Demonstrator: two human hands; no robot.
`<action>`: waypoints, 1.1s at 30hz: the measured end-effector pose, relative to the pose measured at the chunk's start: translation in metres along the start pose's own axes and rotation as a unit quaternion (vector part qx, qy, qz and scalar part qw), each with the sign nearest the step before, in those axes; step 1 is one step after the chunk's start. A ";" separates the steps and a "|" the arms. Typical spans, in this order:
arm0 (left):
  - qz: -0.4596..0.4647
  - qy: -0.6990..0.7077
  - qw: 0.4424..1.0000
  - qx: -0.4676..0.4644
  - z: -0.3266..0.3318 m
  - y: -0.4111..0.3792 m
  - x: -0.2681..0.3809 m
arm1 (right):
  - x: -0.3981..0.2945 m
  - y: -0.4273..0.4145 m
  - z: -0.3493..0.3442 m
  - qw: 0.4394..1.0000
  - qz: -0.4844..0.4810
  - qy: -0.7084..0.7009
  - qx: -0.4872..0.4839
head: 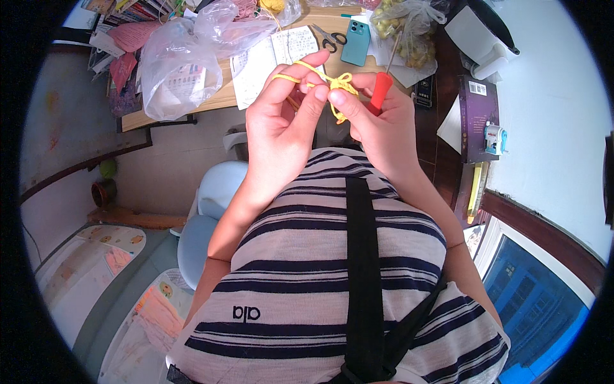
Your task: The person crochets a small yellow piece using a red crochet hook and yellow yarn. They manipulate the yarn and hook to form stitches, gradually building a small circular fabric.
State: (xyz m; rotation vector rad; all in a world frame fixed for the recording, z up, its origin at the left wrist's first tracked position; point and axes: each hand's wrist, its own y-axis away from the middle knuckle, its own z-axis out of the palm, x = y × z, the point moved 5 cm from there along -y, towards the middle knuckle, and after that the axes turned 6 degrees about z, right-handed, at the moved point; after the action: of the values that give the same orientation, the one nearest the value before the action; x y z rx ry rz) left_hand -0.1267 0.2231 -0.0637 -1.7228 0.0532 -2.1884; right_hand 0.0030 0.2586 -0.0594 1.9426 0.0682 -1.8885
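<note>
My left hand [283,115] is raised in front of my chest, with yellow yarn [287,78] looped over its fingers. Its thumb and fingertips pinch close to a small yellow crochet piece [343,85]. Thumb and fingers of my right hand [383,120] grip that piece, which has a loose loop on top and a bit hanging below. A crochet hook with a red handle [381,93] is also held in my right hand, its thin metal shaft pointing up and away from the yarn. Its tip is too small to make out.
On the wooden table [211,98] lie an open notebook [295,45], scissors [330,37], a teal phone [356,43] and a clear plastic bag [180,72]. A bag of fruit [407,29] sits back right. A light-blue chair [218,192] stands at left; a purple book [479,115] at right.
</note>
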 end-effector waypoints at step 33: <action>0.019 0.013 1.000 -0.012 0.002 -0.002 0.000 | -0.001 -0.002 -0.002 0.996 -0.009 -0.082 0.032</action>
State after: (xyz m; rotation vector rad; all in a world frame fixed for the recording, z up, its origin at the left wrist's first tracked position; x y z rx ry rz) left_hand -0.1251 0.2254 -0.0630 -1.6908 0.1173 -2.1920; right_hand 0.0041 0.2610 -0.0593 1.8254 -0.0226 -2.0777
